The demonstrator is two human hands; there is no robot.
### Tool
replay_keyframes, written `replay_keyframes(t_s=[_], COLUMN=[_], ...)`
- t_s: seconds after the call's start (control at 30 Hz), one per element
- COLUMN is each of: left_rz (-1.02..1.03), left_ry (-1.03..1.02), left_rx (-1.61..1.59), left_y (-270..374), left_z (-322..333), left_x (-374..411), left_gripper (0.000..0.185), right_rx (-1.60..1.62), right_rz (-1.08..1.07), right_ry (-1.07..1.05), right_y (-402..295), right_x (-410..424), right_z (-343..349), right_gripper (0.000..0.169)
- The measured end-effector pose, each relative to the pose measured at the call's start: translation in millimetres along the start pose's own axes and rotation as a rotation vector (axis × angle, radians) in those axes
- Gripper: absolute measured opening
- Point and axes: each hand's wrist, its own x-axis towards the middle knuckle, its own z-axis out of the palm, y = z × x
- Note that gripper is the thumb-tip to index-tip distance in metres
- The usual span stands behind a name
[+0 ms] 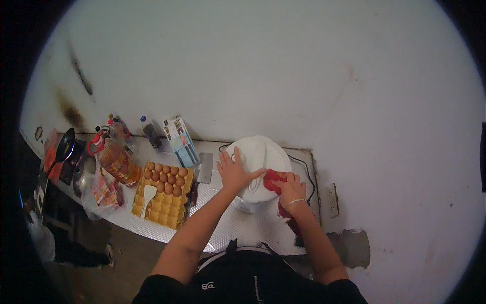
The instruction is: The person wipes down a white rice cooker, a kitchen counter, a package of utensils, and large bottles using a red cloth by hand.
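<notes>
A white round appliance with a lid (252, 150) stands on the foil-covered counter before me. My left hand (234, 173) rests on the left part of its top with the fingers spread. At its right side my right hand (291, 187) grips a red cloth (274, 181), pressed against the lid. Some of the red cloth hangs down below my right wrist. A pale looped item (255, 185), too blurred to name, lies between my hands on the lid.
Left of the appliance are a cleaver (205, 168), an egg tray (163, 209) with brown eggs and a white rice paddle (148, 197), and a box (181, 142). Farther left stand an oil jug (118, 162), bottles and a black ladle (65, 144). A dark cord (309, 171) runs along the right. A person's leg shows lower left.
</notes>
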Motion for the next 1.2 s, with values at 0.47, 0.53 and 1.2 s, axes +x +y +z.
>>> replay_keyframes(t_s=[0.47,0.53,1.2], left_rz=[-0.027,-0.044,0.114], left_ry=[-0.001,0.007,-0.194], left_rx=[-0.019,0.006,0.172], left_y=[1,-2,7], left_z=[2,2,-16], left_x=[1,1,6], left_gripper=[0.135,0.134,0.109], right_rx=[-0.213,-0.211,0.146], right_rz=[-0.11,-0.209,-0.098], right_ry=[0.187,0.115,0.246], right_y=[3,-4,58], right_x=[117,99,16], right_z=[32,22,-21], right_gripper=[0.033,0.03,0.048])
